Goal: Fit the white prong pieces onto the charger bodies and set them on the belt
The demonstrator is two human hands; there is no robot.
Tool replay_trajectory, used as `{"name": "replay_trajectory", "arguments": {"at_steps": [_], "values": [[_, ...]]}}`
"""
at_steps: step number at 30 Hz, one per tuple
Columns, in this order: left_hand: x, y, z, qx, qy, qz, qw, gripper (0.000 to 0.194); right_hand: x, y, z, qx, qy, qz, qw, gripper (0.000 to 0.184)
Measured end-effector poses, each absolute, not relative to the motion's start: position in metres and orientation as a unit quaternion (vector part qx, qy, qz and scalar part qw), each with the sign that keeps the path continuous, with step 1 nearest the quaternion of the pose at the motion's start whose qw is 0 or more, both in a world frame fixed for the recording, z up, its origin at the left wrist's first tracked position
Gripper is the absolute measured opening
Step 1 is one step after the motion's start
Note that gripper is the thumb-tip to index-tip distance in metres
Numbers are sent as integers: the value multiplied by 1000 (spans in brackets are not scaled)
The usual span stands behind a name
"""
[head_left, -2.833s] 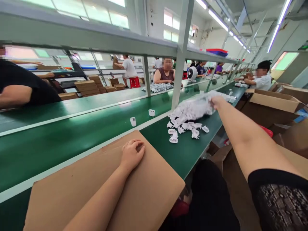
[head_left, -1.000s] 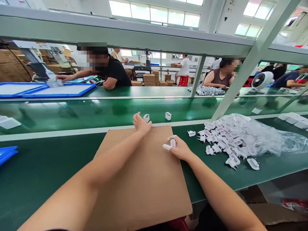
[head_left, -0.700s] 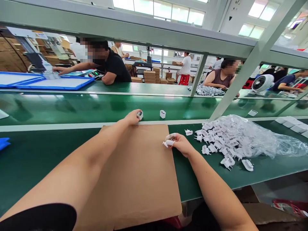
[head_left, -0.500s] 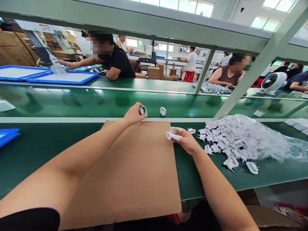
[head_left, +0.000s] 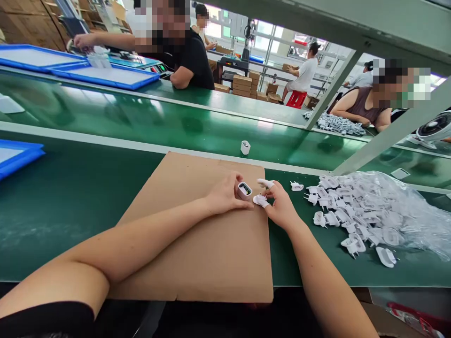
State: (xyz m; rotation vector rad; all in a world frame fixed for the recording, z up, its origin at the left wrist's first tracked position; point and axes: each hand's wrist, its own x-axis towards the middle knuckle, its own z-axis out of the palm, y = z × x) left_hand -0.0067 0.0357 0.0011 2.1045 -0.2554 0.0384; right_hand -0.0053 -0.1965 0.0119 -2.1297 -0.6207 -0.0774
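Observation:
My left hand (head_left: 227, 193) is closed around a white charger housing (head_left: 244, 190), whose open end faces up and shows dark parts inside. Just to its right, my right hand (head_left: 278, 199) pinches a white plug cover (head_left: 260, 201) with metal pins between thumb and fingers. White coverings wrap the tips of my right thumb and a finger. Housing and cover are close together, with a small gap between them. Both hands are over a brown cardboard sheet (head_left: 197, 253), near its right edge.
A second charger housing (head_left: 245, 147) stands on the green conveyor belt (head_left: 197, 131) beyond the cardboard. To the right, many plug covers (head_left: 352, 206) spill from a clear plastic bag (head_left: 419, 220). Blue-rimmed trays (head_left: 105, 75) lie across the belt, where co-workers sit. A slanted metal post (head_left: 380, 131) rises at right.
My left hand has brought the charger housing from the belt's edge toward me and to the right, beside the plug cover. My right hand stays near the cardboard's edge. The camera view has tilted.

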Motion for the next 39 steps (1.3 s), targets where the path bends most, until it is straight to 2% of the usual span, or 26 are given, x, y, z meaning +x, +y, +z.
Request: {"name": "replay_trajectory", "arguments": {"at_steps": [2,4,6,9,11,15,20,39], "values": [[-4,40,-3,843,-162,-13,513,81,-3,-193,8,-866,-193,-9,460,43],[-2,42,-6,814,-203,-57,541,58,-2,-189,8,-869,-149,-6,471,32],[-2,40,-9,800,-189,-72,564,41,-3,-185,13,-859,-124,-62,492,28],[-2,35,-9,801,-163,-64,573,53,-12,-177,24,-837,-133,-171,502,28],[-1,35,-7,795,-194,-74,569,57,-19,-171,28,-848,-192,-190,457,26],[2,39,-5,788,-239,-55,565,33,-26,-162,27,-871,-300,-203,332,33],[3,41,-4,790,-254,-42,557,30,-22,-160,22,-884,-318,-198,279,39],[4,41,-4,795,-235,-46,558,32,-25,-157,25,-885,-312,-220,265,29]]}}
